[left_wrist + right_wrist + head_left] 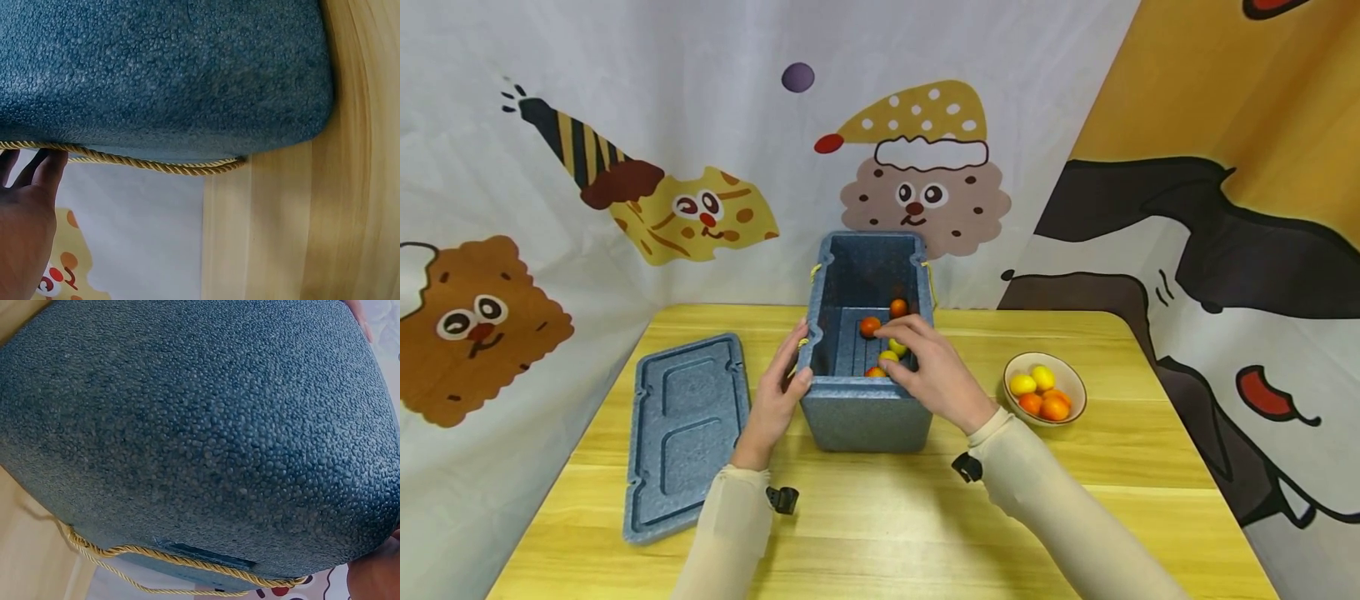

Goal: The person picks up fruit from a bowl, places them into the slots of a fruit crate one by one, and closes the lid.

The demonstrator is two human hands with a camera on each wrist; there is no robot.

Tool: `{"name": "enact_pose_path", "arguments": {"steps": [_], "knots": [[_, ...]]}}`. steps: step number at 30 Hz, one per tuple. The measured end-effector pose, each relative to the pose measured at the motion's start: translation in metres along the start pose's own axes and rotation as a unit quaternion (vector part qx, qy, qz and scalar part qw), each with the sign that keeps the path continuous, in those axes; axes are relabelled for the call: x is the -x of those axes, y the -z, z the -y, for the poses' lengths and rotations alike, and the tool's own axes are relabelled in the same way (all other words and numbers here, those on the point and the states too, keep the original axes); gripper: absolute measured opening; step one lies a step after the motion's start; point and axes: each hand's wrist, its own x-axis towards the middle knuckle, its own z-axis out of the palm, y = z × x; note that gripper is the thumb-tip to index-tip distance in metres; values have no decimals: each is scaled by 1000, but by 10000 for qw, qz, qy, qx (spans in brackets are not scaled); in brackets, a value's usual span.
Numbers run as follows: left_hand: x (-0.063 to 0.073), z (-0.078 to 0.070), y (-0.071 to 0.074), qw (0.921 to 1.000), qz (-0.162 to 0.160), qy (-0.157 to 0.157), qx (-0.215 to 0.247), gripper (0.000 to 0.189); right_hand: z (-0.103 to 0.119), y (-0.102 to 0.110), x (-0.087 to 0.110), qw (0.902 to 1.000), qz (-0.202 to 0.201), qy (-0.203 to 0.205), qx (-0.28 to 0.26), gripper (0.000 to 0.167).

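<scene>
A blue-grey foam box (pixel 865 421) with yellow rope handles stands open on the table. Inside it lie several small fruits, among them an orange-red fruit (pixel 870 327), another near the right wall (pixel 898 308), and a yellow fruit (pixel 889 357). My left hand (pixel 775 404) rests against the box's left side, thumb by the front corner. In the left wrist view, its fingers (pixel 47 172) touch the side by the rope handle (pixel 156 165). Over the box's opening, my right hand (pixel 940 371) has its thumb and fingers apart above the fruits. Its palm side is hidden, and I see nothing held.
To the left lies the box's flat blue-grey lid (pixel 688 433). A cream bowl (pixel 1015 367) on the right holds yellow and orange fruits. Behind the wooden table (pixel 880 533) hangs a printed cloth (pixel 700 100) with cartoon figures.
</scene>
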Motion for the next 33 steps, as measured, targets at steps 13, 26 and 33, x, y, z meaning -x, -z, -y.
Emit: {"name": "enact_pose_path", "arguments": {"steps": [13,26,33], "knots": [[-2,-5,-2,9998,188,91,-3,60,-1,-1,1,9999,-113,72,-64,34],[-1,0,-1,9995,268,94,142,73,-5,2,8,9961,-335,14,-817,37],[-1,-1,0,9995,270,80,117,71,-17,13,18,9864,-701,-189,-1478,37]]}}
